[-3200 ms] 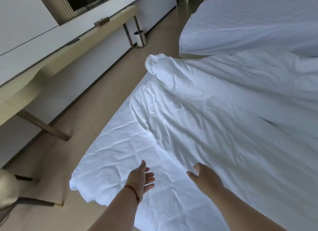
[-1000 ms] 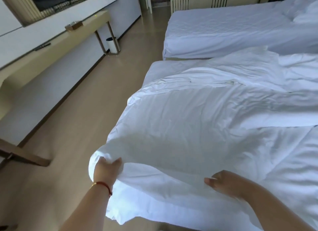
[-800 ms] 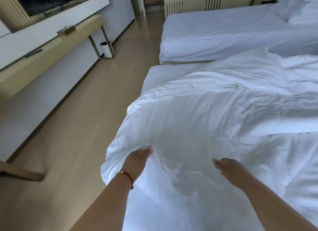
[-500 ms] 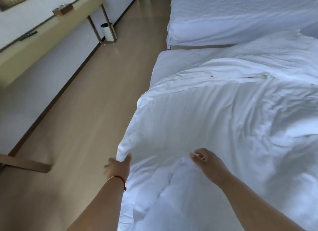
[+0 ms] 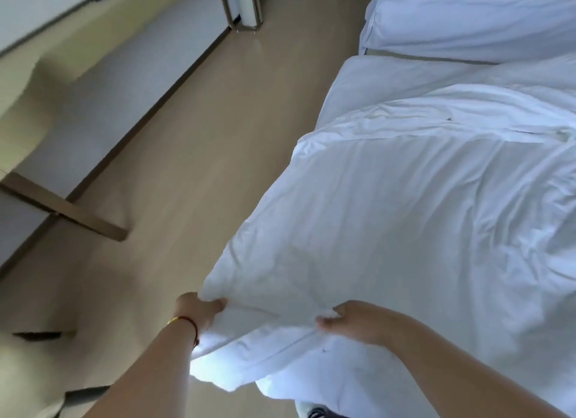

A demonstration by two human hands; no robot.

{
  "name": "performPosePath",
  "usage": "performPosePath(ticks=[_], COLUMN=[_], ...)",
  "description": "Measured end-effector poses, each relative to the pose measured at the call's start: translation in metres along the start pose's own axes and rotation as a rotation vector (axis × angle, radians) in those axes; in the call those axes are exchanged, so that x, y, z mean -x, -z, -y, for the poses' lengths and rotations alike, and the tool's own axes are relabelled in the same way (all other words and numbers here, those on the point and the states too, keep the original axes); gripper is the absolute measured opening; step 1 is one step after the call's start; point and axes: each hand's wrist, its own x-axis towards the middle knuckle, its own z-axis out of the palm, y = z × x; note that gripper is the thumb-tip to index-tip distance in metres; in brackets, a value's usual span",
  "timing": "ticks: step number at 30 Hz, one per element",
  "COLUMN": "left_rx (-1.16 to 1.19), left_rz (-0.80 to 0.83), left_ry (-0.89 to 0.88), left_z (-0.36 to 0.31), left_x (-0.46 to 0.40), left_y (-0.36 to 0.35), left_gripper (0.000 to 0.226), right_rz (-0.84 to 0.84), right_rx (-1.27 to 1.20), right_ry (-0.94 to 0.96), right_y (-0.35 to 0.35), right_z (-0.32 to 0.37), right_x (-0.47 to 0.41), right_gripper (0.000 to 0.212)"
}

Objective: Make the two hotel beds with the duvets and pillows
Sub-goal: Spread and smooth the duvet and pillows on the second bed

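My left hand [image 5: 199,310] grips the near corner of the white duvet [image 5: 405,224]; fingers curled into the fabric, thumb on top, a red-and-gold bracelet [image 5: 187,322] round the wrist; my right hand [image 5: 352,321] pinches the same near hem further along to the right, fingers bunched round a fold of cloth; both hands hold the edge up off the near bed [image 5: 374,81], w/ the hem stretched taut btwn them and a loose flap hanging below my left forearm. The duvet spreads away from me across the near bed, wrinkled, w/ a folded-over band abt halfway up and crumpled fabric toward the right edge of view; beyond that band a strip of bare white sheet shows at the bed's far left corner. The far bed [image 5: 467,18] sits past it at top right, covered in white, a narrow tan gap btwn the two. Left of the beds runs the light wood floor [image 5: 187,168]; along the wall a long beige desk [image 5: 37,75] w/ a slanted brown leg [image 5: 68,212] near me and thin metal legs at its far end; a small white bin [image 5: 247,8] stands among those far legs. Smth dark shows at the bottom edge under the duvet; can't tell what it is.
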Motion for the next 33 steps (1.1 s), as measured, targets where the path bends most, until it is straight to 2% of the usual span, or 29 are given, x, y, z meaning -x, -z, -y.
performPosePath(ticks=[2,6,9,14,18,25,33], left_rx=[-0.103,-0.058,0.055,0.091,0.041,-0.129,-0.234], left_rz=[0.032,0.063,0.062,0.232,0.373,0.395,0.562], left_ry=[-0.054,-0.201,-0.279,-0.365,-0.458,-0.628,-0.816], left_z=[0.009,-0.009,-0.031,-0.063,-0.101,-0.183,-0.327], left_x=[0.001,-0.008,-0.024,-0.067,-0.107,-0.154,-0.164], left_y=[0.022,0.042,0.052,0.095,0.150,0.214,0.151], left_gripper=[0.031,0.072,0.057,0.030,0.012,0.012,0.013], right_rz=[0.058,-0.121,-0.287,-0.421,-0.542,-0.707,-0.978], right_rx=[0.116,0.038,-0.158,-0.302,-0.475,-0.884,-1.240], right_ry=[0.008,0.020,-0.017,-0.093,-0.117,-0.202,-0.275], right_y=[-0.005,0.011,0.026,0.042,0.052,0.084,0.137], right_z=[0.018,0.058,0.088,0.151,0.200,0.233,0.181], right_x=[-0.004,-0.027,-0.046,-0.083,-0.102,-0.132,-0.125], right_gripper=[0.052,0.041,0.028,0.037,0.034,0.034,0.037])
